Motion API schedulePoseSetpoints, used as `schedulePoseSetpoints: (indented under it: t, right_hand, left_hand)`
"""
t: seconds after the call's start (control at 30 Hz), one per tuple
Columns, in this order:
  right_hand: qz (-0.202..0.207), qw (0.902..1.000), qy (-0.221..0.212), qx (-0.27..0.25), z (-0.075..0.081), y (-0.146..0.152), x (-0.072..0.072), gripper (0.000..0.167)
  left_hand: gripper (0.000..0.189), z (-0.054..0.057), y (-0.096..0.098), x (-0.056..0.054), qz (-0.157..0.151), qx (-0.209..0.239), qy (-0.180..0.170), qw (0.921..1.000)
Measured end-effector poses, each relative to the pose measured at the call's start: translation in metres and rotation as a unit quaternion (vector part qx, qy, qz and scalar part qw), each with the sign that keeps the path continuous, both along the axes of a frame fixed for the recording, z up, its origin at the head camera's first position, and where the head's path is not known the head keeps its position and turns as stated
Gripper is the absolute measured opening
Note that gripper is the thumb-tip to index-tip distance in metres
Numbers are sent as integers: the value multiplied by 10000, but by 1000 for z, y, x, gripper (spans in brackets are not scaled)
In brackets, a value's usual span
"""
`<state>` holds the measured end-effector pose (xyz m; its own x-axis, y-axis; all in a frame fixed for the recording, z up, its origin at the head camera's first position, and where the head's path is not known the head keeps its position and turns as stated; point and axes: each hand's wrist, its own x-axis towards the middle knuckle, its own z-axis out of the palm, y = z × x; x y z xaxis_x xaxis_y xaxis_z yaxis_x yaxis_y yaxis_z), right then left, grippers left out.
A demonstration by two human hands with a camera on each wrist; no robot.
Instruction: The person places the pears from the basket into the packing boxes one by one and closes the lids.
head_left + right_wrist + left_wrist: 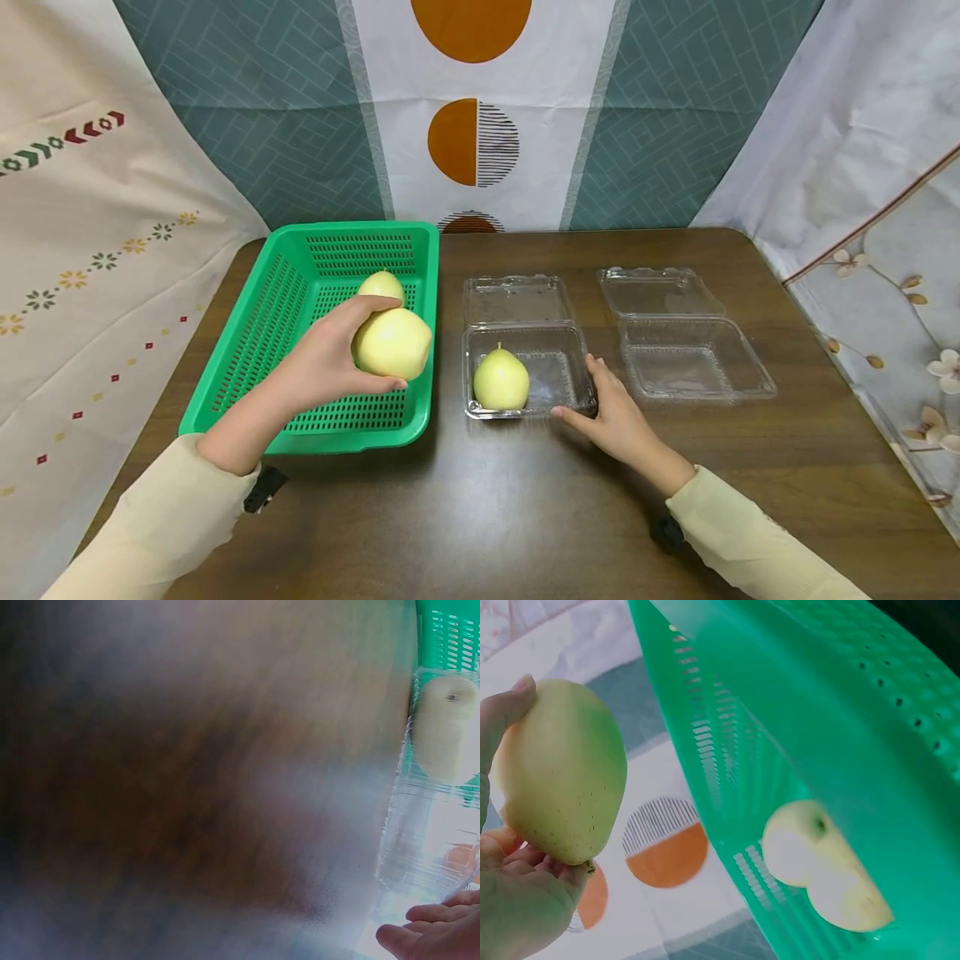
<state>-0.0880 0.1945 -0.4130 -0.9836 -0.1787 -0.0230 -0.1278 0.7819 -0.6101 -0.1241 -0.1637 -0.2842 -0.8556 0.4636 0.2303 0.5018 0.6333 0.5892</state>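
Gripping smooth pear (395, 343), touching clear plastic box (553, 372)

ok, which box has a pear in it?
The box nearest the basket: one pear sits in it. The other box, farther right, holds none.

4 pears (393, 343), 2 clr plstc boxes (551, 371), 1 grn bskt (273, 312), 2 hands (321, 354), 1 tbl (465, 517)

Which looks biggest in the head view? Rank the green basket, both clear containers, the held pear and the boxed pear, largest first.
1. Green basket
2. Left clear container and right clear container: too alike to rank
3. Held pear and boxed pear, unranked: the held one looks larger but seems nearer the camera
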Motion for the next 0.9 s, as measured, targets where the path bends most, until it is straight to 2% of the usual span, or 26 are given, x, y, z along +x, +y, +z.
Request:
schedulePoseSetpoints:
  t: [0.33, 0.67, 0.9]
  right_hand:
    - [4, 10000, -44, 38, -1, 1, 0, 97]
    - [12, 10000, 5, 44, -1, 1, 0, 97]
    - [11, 10000, 43, 40, -2, 1, -1, 97]
  left_hand:
    - [77, 5, 25, 5, -485, 151, -134, 9986]
    - [78, 7, 40, 8, -731, 219, -99, 9970]
    - [78, 8, 52, 4, -865, 156, -140, 9960]
